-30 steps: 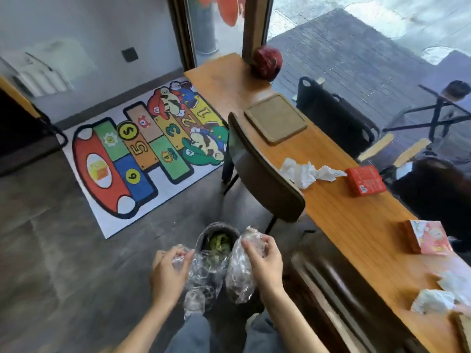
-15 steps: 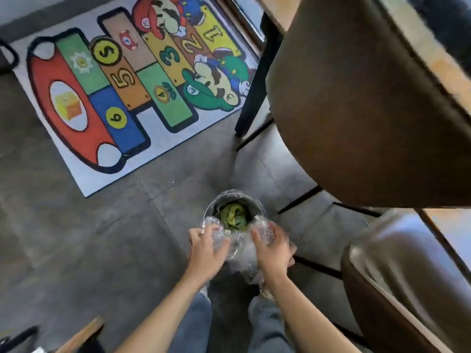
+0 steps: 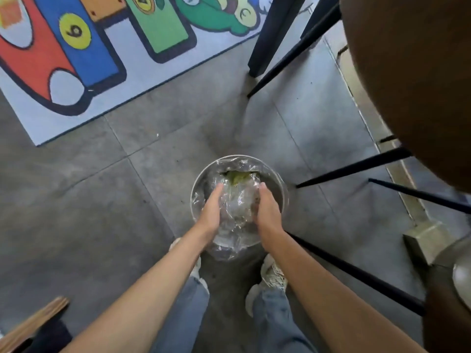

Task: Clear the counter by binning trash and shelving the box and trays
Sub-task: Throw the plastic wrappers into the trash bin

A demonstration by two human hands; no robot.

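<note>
The bin (image 3: 280,184) at centre has a smooth grey metal rim with a dull sheen. Inside it, the plastic (image 3: 238,202) is clear, crinkled film that catches glossy highlights; the left hand (image 3: 210,212) and right hand (image 3: 267,212) press its sides. The floor (image 3: 89,212) is matt grey tile, mottled and slightly rough. At upper left the mat (image 3: 84,47) looks like short-pile printed cloth, matt. The chair (image 3: 413,85) at upper right has a smooth brown back, and its legs (image 3: 356,166) look like matt black metal. The jeans (image 3: 275,324) at bottom are faded blue denim. A plank (image 3: 33,322) at lower left shows bare wood grain.
</note>
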